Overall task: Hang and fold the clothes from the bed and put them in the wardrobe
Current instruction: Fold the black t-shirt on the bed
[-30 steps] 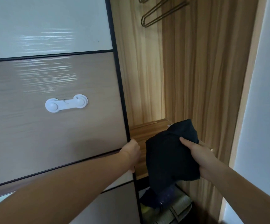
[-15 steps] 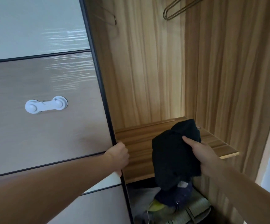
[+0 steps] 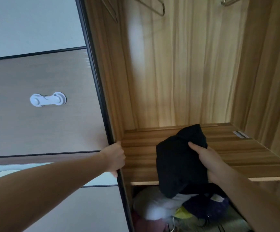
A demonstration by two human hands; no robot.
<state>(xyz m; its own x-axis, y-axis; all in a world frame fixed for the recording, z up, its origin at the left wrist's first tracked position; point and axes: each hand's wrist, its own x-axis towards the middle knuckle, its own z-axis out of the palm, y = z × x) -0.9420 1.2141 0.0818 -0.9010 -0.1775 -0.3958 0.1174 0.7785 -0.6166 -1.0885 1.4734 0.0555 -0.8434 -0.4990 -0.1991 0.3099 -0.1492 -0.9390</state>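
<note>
One folded black garment (image 3: pixel 179 164) sits in your right hand (image 3: pixel 209 163), held out in front of the wardrobe's wooden shelf (image 3: pixel 246 158). Your thumb lies across the top of the bundle and the other fingers are curled underneath it, so the hand grips the cloth; whether the garment's far end touches the shelf board cannot be told. Its lower edge hangs past the shelf's front lip.

Your left hand (image 3: pixel 115 158) is curled around the dark edge of the sliding door (image 3: pixel 52 124), gripping it just beside the shelf's left end. A white plastic child lock (image 3: pixel 48 99) is stuck to the door's brown panel.

Below the shelf lies a heap of other clothes (image 3: pixel 174 210): white, dark blue and yellow pieces, bunched together. Above, the bottoms of thin metal hangers (image 3: pixel 156 7) show against the wood-grain back wall (image 3: pixel 182 67) of the wardrobe.
</note>
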